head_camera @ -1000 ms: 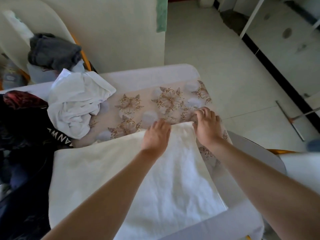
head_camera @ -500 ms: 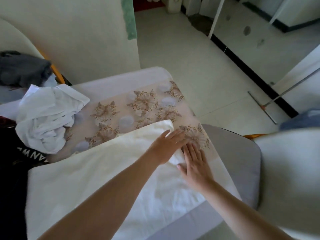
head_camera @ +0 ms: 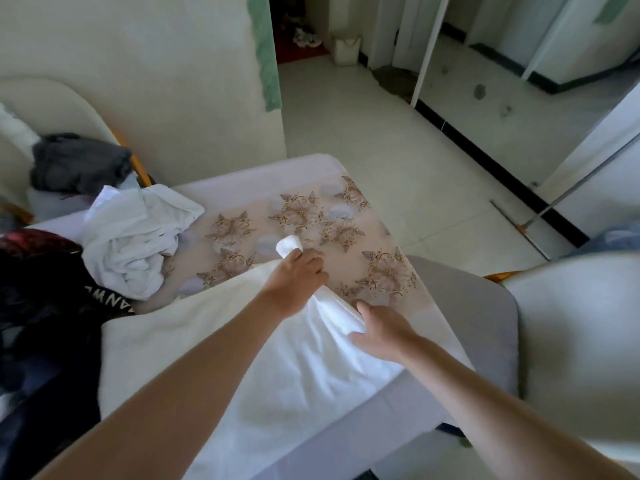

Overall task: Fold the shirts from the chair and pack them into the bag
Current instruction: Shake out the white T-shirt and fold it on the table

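Observation:
A white shirt (head_camera: 214, 344) lies spread over the near half of the table (head_camera: 242, 178). My left hand (head_camera: 294, 278) grips its bunched far right corner and lifts it off the flowered cloth (head_camera: 311, 220). My right hand (head_camera: 382, 332) holds the shirt's right edge just below, fingers tucked under the fabric. A crumpled white shirt (head_camera: 131, 237) sits at the table's left. A grey garment (head_camera: 79, 162) lies on the chair (head_camera: 52, 102) at the back left. Dark clothes (head_camera: 38, 306) are piled at the left edge.
A grey-cushioned chair (head_camera: 485, 327) stands against the table's right side, with a pale seat back (head_camera: 581, 341) beyond it. A long-handled floor wiper (head_camera: 519, 226) leans at the right. Tiled floor (head_camera: 381, 140) stretches behind the table. A wall (head_camera: 156, 71) rises at the back.
My left hand went from lying flat on the shirt's corner to gripping it bunched and lifted. My right hand slid off the cloth onto the shirt's right edge. The view swung right.

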`<state>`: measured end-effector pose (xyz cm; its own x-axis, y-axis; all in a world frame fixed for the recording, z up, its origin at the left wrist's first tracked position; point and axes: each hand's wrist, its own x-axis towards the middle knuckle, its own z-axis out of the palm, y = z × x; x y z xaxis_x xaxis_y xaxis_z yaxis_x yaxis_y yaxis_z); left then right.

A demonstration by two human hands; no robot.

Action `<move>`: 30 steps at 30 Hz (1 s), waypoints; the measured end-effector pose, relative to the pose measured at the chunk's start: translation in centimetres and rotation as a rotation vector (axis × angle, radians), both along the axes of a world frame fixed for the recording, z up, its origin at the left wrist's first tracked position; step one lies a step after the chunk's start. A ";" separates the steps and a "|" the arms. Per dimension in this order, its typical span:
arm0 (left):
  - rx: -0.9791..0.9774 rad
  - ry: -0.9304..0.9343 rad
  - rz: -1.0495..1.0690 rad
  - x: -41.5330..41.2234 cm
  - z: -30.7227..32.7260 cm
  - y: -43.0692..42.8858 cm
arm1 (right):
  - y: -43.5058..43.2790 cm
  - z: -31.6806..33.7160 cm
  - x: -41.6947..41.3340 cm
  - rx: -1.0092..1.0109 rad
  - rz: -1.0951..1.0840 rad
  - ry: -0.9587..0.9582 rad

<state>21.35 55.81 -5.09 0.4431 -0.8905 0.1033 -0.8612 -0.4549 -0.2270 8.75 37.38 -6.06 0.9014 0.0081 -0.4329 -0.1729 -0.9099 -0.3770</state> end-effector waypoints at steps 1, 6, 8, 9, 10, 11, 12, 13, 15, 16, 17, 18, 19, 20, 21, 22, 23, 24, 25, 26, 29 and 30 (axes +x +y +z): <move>-0.097 -0.020 0.024 -0.4 0.4 1.5 | 0.9 0.9 0.3 -0.012 0.044 0.022; -0.321 -0.018 0.220 -3.1 -0.1 10.5 | 8.1 4.8 1.0 0.250 0.107 0.240; -0.267 0.033 0.324 -5.1 -1.0 14.2 | 10.8 5.3 0.8 0.412 0.112 0.485; -0.222 0.072 0.394 -6.2 -1.7 15.8 | 11.9 4.8 0.7 0.452 0.112 0.570; -0.179 0.124 0.476 -7.4 -2.3 17.1 | 12.8 3.9 0.7 0.442 0.115 0.566; -0.159 0.186 0.561 -8.4 -3.1 18.2 | 13.5 3.0 0.7 0.391 0.124 0.472; -0.173 0.258 0.635 -9.5 -3.6 18.7 | 13.9 2.1 0.7 0.303 0.147 0.316; -0.211 0.337 0.695 -10.5 -3.8 18.9 | 14.0 1.2 0.8 0.197 0.185 0.149; -0.275 0.456 0.793 -12.2 -4.0 18.4 | 14.3 -0.2 0.6 0.029 0.345 -0.113; -0.253 0.523 0.842 -12.8 -4.2 18.0 | 14.4 -0.7 0.4 -0.031 0.447 -0.188; -0.203 0.584 0.885 -13.4 -4.5 17.6 | 14.7 -1.0 0.1 -0.082 0.535 -0.214; -0.130 0.623 0.918 -13.8 -5.0 17.3 | 14.8 -1.6 -0.1 -0.133 0.604 -0.205; -0.059 0.644 0.932 -14.1 -5.5 17.0 | 14.9 -2.1 -0.2 -0.188 0.652 -0.174; -0.006 0.658 0.932 -14.3 -5.9 16.8 | 14.7 -2.8 -0.3 -0.243 0.680 -0.131; 0.027 0.675 0.931 -14.5 -6.4 16.6 | 14.4 -3.5 -0.4 -0.281 0.686 -0.094; 0.048 0.686 0.923 -14.4 -6.9 16.5 | 13.9 -4.1 -0.3 -0.295 0.677 -0.064; 0.061 0.691 0.913 -14.2 -7.1 16.2 | 13.3 -4.5 -0.2 -0.292 0.662 -0.045; 0.061 0.697 0.902 -13.9 -7.3 16.0 | 12.6 -4.8 0.1 -0.286 0.649 -0.037; 0.052 0.699 0.884 -13.4 -7.3 15.5 | 11.9 -5.1 0.4 -0.285 0.636 -0.037; 0.035 0.702 0.858 -12.7 -7.4 15.0 | 11.1 -5.3 0.8 -0.286 0.619 -0.042; -0.083 0.755 0.740 -10.3 -7.1 13.1 | 8.5 -5.2 2.2 -0.307 0.538 -0.053; -0.132 0.785 0.705 -9.5 -7.0 12.4 | 7.6 -4.8 2.7 -0.329 0.513 -0.048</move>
<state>11.87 68.18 -12.12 0.8391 -0.4088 -0.3590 -0.2767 -0.8888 0.3653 11.42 45.01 -10.83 0.8365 0.3191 -0.4455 0.3285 -0.9427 -0.0585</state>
